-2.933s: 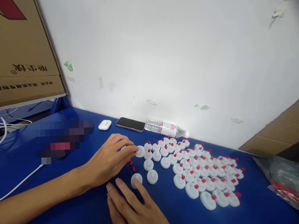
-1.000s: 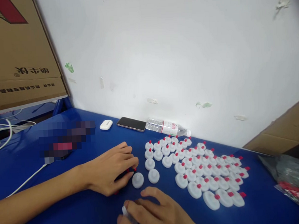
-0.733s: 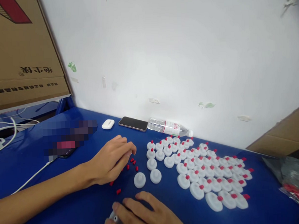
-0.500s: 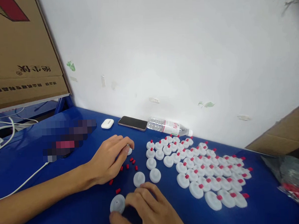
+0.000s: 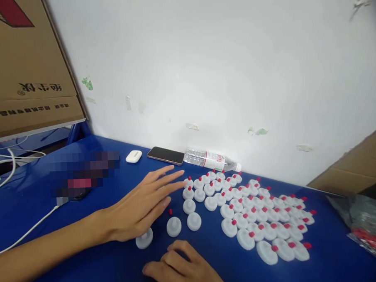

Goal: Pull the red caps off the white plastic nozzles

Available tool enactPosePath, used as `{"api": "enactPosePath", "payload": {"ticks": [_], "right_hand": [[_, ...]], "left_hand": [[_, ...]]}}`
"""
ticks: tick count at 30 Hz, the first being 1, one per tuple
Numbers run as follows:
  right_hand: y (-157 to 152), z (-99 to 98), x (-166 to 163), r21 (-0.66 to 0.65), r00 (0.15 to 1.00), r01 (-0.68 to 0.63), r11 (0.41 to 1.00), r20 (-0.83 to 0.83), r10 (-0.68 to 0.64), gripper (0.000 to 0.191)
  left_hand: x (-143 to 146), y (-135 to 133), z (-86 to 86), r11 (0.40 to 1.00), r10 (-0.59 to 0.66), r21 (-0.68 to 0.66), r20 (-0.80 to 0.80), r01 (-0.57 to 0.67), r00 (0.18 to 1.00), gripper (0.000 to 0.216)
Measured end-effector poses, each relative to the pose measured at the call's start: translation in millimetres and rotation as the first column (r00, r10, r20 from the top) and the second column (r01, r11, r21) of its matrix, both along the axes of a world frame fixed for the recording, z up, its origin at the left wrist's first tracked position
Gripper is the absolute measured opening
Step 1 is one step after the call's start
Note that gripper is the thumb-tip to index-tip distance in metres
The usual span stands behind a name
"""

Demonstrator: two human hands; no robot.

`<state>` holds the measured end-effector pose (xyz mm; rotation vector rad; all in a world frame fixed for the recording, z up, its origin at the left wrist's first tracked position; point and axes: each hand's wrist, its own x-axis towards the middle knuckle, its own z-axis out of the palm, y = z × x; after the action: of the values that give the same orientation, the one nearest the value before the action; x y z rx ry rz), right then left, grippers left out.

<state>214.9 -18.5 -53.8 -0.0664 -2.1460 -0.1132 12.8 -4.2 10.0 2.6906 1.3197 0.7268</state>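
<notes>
My left hand [image 5: 143, 201] is stretched over the blue table with its fingers spread, and no object shows in it. Its fingertips reach the nearest white round discs with red caps [image 5: 189, 193]. Beneath its heel, partly covered, lies a white disc [image 5: 144, 239] with a raised nub. Two more uncapped white discs, one [image 5: 174, 227] and another [image 5: 194, 221], lie to the right. A loose red cap [image 5: 170, 212] sits by the left thumb. At the bottom edge, my right hand [image 5: 187, 268] has bent fingers, with a dark gap between thumb and forefinger and nothing visible in it.
Many red-capped white discs [image 5: 250, 215] cover the right of the table. Along the wall lie a white earbud case [image 5: 134, 156], a phone [image 5: 166, 155] and a plastic bottle [image 5: 212, 159]. A clear bag with red pieces [image 5: 371, 237] stands far right; a cardboard box [image 5: 29, 73] stands left.
My left hand has opened from a pinch on a small white piece, spread to the right and covered most loose red caps. My right hand has moved down, away from the disc it was touching.
</notes>
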Motion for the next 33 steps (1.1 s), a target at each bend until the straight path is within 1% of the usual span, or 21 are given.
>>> {"api": "enactPosePath", "payload": {"ticks": [2, 3, 7, 11, 15, 18, 20, 22, 25, 28, 31, 33], "right_hand": [[1, 0.1, 0, -0.013, 1.000, -0.027, 1.000, 0.015, 0.027, 0.028], [1, -0.1, 1, -0.020, 0.999, -0.036, 0.999, 0.027, 0.037, 0.027], [3, -0.5, 2, -0.033, 0.998, -0.055, 0.998, 0.028, 0.056, 0.027], [4, -0.5, 3, -0.028, 0.998, -0.054, 0.998, 0.037, 0.055, 0.027], [4, -1.7, 2, -0.032, 0.998, -0.060, 0.998, 0.024, 0.060, 0.027], [4, -1.5, 1, -0.044, 0.998, -0.058, 0.997, 0.002, 0.058, 0.030], [4, -0.4, 1, -0.037, 0.998, -0.057, 0.998, -0.002, 0.057, 0.028], [4, 0.7, 2, -0.028, 0.998, -0.057, 0.998, 0.010, 0.057, 0.025], [3, 0.6, 3, -0.025, 0.997, -0.054, 0.998, 0.047, 0.055, 0.022], [0, -1.8, 0, -0.031, 0.999, -0.033, 0.999, 0.041, 0.034, 0.022], [-4, -2.9, -2, -0.053, 1.000, 0.001, 0.999, 0.006, -0.001, 0.024], [-6, -1.3, -1, -0.051, 1.000, 0.021, 0.998, 0.024, -0.020, 0.026]], "left_hand": [[1, -2, 4.5, 0.995, -0.039, -0.099, -0.101, 0.029, 0.994, 0.058], [2, -4, 6.5, 0.990, -0.056, -0.135, -0.122, 0.039, 0.991, 0.062], [3, -6, 10.0, 0.979, -0.102, -0.186, -0.124, 0.078, 0.987, 0.064], [1, -6, 9.3, 0.971, -0.100, -0.228, -0.096, 0.076, 0.990, 0.061], [0, -5, 12.3, 0.940, -0.069, -0.339, -0.058, 0.045, 0.996, 0.059], [1, -5, 14.2, 0.912, -0.099, -0.401, -0.012, 0.085, 0.995, 0.057], [3, -5, 13.7, 0.897, -0.122, -0.425, 0.015, 0.117, 0.992, 0.055], [4, -4, 12.5, 0.888, -0.123, -0.444, 0.023, 0.121, 0.992, 0.054], [5, -4, 11.1, 0.893, -0.108, -0.436, 0.036, 0.113, 0.993, 0.053], [5, -3, 9.9, 0.920, -0.108, -0.371, 0.077, 0.129, 0.991, 0.052], [3, -2, 5.8, 0.950, -0.050, -0.303, 0.104, 0.080, 0.993, 0.049], [2, 1, 0.9, 0.971, -0.004, -0.238, 0.116, 0.031, 0.993, 0.047]]}}
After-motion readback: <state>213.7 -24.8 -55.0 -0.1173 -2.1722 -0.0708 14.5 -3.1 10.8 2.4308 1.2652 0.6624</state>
